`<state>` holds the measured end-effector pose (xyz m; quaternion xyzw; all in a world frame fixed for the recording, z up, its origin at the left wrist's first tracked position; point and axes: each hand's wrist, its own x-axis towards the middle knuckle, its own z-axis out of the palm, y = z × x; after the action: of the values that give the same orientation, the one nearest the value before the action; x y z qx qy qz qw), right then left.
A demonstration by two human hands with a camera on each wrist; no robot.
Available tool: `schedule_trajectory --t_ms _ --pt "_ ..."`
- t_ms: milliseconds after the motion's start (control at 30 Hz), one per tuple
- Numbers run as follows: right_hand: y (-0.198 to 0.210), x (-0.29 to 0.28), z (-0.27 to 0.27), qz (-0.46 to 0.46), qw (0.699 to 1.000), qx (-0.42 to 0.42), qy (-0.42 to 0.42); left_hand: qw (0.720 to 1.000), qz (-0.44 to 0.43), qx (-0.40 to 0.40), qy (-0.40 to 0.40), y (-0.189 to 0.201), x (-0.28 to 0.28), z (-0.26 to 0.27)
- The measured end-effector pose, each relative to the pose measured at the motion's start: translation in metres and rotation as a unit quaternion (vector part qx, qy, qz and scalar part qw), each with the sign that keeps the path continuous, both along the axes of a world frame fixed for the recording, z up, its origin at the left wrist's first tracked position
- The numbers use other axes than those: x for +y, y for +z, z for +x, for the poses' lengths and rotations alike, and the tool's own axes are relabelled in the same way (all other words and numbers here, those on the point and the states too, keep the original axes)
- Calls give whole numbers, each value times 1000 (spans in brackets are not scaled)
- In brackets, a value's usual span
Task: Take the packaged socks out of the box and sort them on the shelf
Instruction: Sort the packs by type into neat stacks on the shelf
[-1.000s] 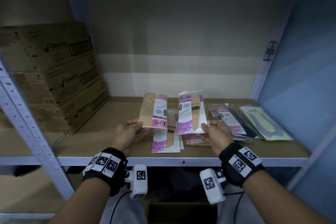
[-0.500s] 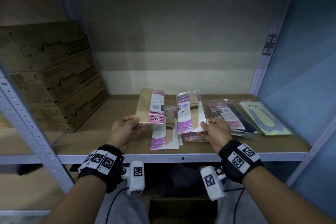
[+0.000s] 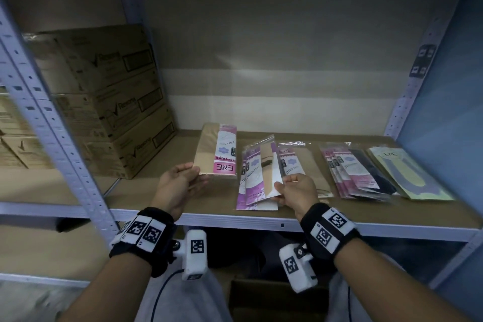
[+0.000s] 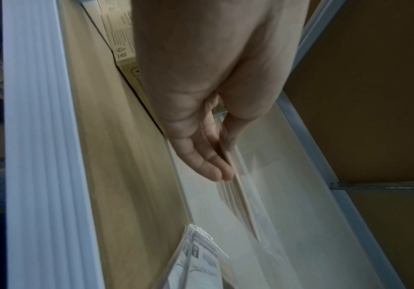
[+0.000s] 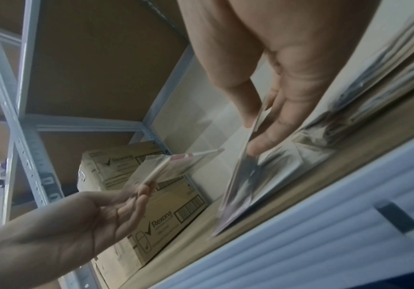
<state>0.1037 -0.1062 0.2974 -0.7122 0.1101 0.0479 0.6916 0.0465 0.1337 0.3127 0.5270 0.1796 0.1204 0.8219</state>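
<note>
Holding one beige pack by its near corner, the left hand keeps it lifted above the shelf, tilted up toward the head camera with its label turned to view, probably so its type can be checked. The left wrist view shows the pack edge-on, pinched between thumb and straight fingers. The right hand grasps a second pack at its lower edge, thumb on top and fingers beneath, holding it low over the loose pink pile near the shelf's front edge; whether it touches that pile cannot be told. To the right lie a beige pack, a neater stack of pink packs with dark ones, and then yellow-green packs, so the sorting seems to run by kind along the shelf. Judging by this, each hand is matching its pack to a pile. Cartons are stacked at the left of the shelf, well apart from the packs. A box shows dimly below the shelf between the arms, perhaps the source.
</note>
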Motion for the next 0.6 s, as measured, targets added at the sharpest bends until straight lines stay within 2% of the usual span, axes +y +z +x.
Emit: schedule_trajectory --t_ms 233,367,533,600 --pt "-3 4 -3 -51 999 8 13 1000 -16 -8 -5 -1 1 -5" --pt "-3 0 -6 -119 993 -6 29 1000 -15 -8 -4 1 -7 -5" --pt "7 -7 -13 -272 959 -52 64 1000 -26 -15 -6 2 -18 -5" --pt "12 -8 -16 -279 955 -71 71 999 -29 -20 -17 4 -25 -4"
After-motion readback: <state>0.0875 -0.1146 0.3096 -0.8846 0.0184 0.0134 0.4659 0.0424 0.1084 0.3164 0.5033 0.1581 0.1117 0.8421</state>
